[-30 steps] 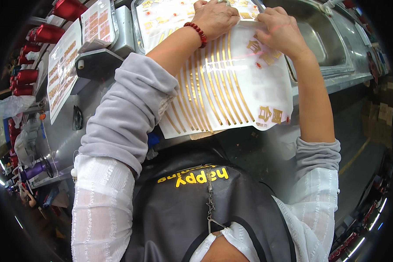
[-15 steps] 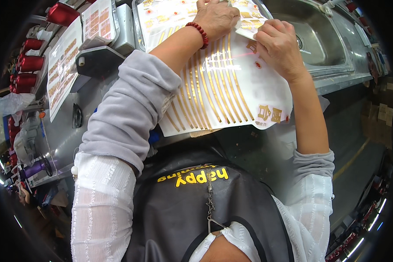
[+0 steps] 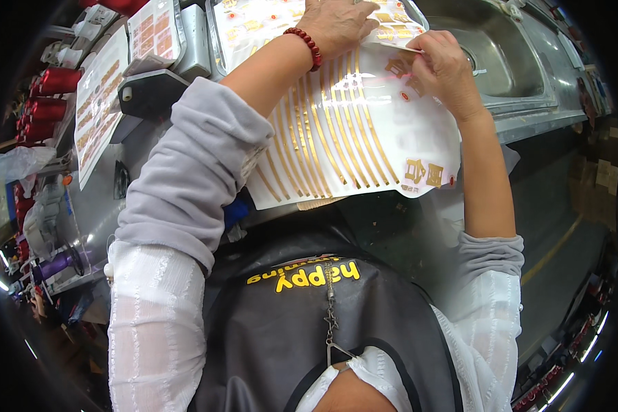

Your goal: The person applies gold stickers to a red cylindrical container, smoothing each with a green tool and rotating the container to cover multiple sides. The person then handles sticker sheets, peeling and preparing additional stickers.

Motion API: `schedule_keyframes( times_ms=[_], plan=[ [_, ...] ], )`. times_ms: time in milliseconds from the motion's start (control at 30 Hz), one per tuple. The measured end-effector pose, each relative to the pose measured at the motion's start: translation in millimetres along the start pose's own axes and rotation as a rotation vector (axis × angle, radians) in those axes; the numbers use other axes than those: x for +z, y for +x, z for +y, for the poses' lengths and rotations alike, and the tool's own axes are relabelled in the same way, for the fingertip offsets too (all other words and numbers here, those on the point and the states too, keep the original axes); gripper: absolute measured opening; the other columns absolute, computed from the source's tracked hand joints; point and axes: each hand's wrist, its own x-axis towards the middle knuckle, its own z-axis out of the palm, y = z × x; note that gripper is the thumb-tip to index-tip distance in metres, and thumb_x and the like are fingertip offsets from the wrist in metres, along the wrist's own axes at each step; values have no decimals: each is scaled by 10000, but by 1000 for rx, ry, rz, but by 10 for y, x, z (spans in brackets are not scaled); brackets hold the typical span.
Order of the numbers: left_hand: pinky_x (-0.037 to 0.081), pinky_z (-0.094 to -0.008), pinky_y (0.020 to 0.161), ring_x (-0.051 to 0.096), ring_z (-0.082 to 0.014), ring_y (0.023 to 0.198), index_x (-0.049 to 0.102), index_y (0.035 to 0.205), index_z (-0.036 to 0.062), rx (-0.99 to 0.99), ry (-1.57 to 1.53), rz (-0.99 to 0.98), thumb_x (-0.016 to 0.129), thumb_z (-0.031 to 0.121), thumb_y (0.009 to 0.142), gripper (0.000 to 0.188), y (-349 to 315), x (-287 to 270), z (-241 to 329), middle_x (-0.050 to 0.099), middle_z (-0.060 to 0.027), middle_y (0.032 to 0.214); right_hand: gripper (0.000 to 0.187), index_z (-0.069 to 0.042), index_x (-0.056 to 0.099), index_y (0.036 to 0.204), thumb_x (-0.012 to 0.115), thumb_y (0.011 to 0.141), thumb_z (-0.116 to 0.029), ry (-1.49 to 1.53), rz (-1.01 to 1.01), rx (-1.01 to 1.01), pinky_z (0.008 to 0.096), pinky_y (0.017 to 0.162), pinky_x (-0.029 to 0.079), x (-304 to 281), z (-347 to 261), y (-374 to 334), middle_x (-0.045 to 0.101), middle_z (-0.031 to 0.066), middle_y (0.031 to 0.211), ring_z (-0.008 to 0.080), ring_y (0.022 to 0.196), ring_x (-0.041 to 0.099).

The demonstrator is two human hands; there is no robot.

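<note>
A large white sheet of gold decals (image 3: 398,127), with long curved stripes and gold characters, lies over the near edge of the worktop. At its far end, a smaller gold-printed sheet (image 3: 391,31) overlaps it. My right hand (image 3: 448,77) pinches the near right corner of this upper sheet, slightly raised. Across the sheets from the left comes my left hand (image 3: 338,29), red beads at its wrist. Its visible fingers are apart and rest on the upper sheet near its middle; the top picture edge cuts off part of the hand.
A metal tray (image 3: 216,48) lies under the far sheets. To the right is a steel sink (image 3: 508,62). On the left stand printed decal sheets (image 3: 99,110), a black angular part (image 3: 151,93) and red thread cones (image 3: 48,106).
My left hand has shifted slightly left and its fingers have spread over the upper sheet. My right hand has moved a little right, with the sheet's corner still pinched.
</note>
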Motion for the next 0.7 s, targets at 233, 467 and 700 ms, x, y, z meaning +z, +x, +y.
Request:
schedule_keyframes(
  times_ms=[233, 467, 700],
  plan=[
    [500, -430, 933, 605, -364, 1036, 625, 1213, -19, -111, 33, -504, 638, 215, 891, 398, -244, -839, 795, 648, -243, 1062, 219, -30, 707, 972, 608, 780, 4, -138, -81, -86, 401, 840, 541, -39, 131, 106, 698, 94, 942, 286, 970, 636],
    [495, -418, 927, 610, -361, 978, 610, 1259, -53, -93, 57, -464, 649, 287, 881, 510, -604, -680, 873, 668, -238, 1050, 197, -38, 708, 954, 634, 783, 23, -36, -73, -132, 389, 888, 529, -32, 187, -9, 705, 64, 933, 278, 991, 637],
    [472, -428, 976, 600, -381, 1041, 599, 1297, -51, -95, 57, -432, 625, 317, 886, 552, -666, -623, 860, 670, -258, 1040, 244, -44, 697, 998, 626, 788, 57, 82, -72, -137, 377, 914, 520, -59, 130, -158, 689, 56, 985, 281, 1068, 603]
  ],
)
